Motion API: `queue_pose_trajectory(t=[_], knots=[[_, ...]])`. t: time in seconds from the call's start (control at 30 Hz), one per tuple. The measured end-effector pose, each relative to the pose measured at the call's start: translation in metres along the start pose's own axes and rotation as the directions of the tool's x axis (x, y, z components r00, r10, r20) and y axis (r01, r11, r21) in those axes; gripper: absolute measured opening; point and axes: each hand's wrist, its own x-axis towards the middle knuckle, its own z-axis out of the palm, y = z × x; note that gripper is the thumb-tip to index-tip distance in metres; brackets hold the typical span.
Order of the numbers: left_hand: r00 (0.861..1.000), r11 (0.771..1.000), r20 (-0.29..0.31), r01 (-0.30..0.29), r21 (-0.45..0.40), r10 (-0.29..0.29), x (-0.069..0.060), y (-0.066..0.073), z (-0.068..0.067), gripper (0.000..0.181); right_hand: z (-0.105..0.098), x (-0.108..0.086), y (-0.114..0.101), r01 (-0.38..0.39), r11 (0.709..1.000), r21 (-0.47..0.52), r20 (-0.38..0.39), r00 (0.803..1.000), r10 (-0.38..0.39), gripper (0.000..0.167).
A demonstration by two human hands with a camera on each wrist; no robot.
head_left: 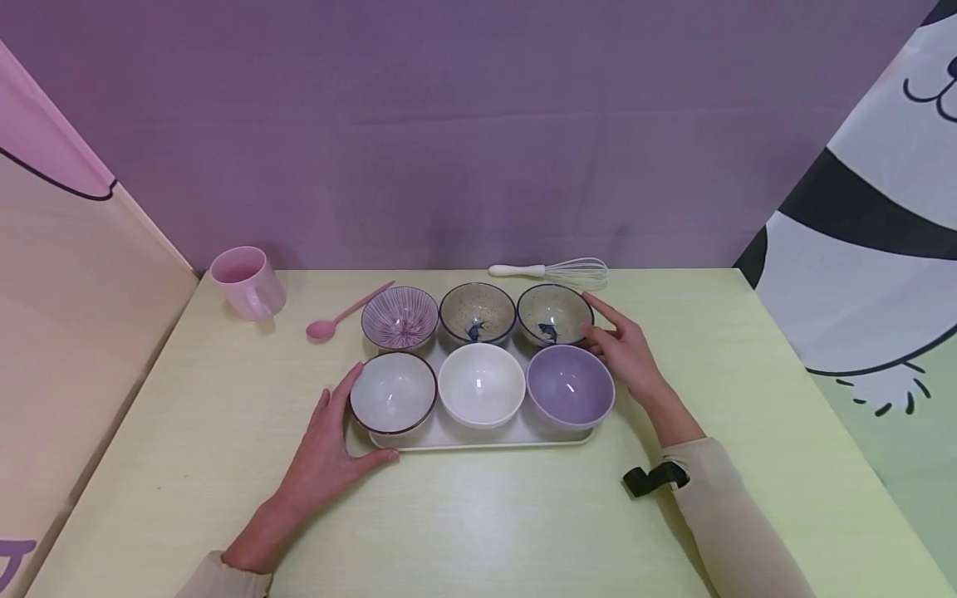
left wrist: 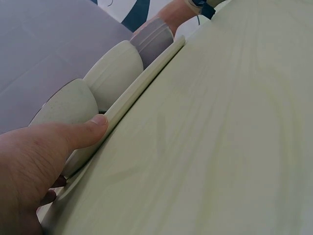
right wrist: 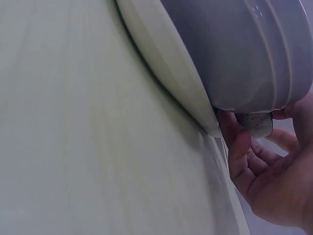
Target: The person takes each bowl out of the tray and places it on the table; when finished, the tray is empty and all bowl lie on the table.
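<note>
While the left hand spans the near left corner of the white rectangular tray, its thumb on the near rim and its fingers spread wide along the left side, the right hand holds the tray's right side toward the far corner. As seen from the right wrist, the lower fingers curl against the tray's edge; the thumb and index finger stand apart beside the right speckled bowl, and whether both touch it cannot be told. The left index fingertip lies at the rim of the brown-rimmed white bowl.

The tray occupies the far middle of the pale wood-grain table and bears six upright bowls in two rows of three. Near row, left to right: the brown-rimmed white bowl, a plain white bowl and a lavender bowl. Far row, left to right: a purple-streaked bowl and two speckled bowls, the middle one and the right one, each with a dark blue fish motif inside.

Left of the purple-streaked bowl, a pink spoon lies aslant, and a pink mug stands at the far left. Beyond the far row, a white-handled whisk lies along the table's far edge, before a purple backdrop.
</note>
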Motion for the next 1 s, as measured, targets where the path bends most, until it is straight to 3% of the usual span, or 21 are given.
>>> queue_pose_trajectory(t=[0.43, 0.67, 1.0], knots=[[1.000, 1.000, 0.002, -0.001, 0.013, 0.001, 0.000, -0.002, 0.001, 0.127, 0.004, -0.001, -0.003, -0.006, 0.996, 0.092, -0.078, 0.997, 0.013, 0.063], [1.000, 1.000, 0.009, 0.011, 0.019, -0.011, 0.000, -0.001, 0.000, 0.128, 0.000, -0.004, -0.009, -0.005, 0.992, 0.126, -0.084, 0.996, 0.016, 0.065], [1.000, 1.000, 0.005, 0.020, 0.002, -0.020, 0.000, -0.001, 0.000, 0.127, -0.010, -0.005, -0.011, 0.020, 0.968, 0.250, -0.102, 0.995, 0.005, 0.064]])
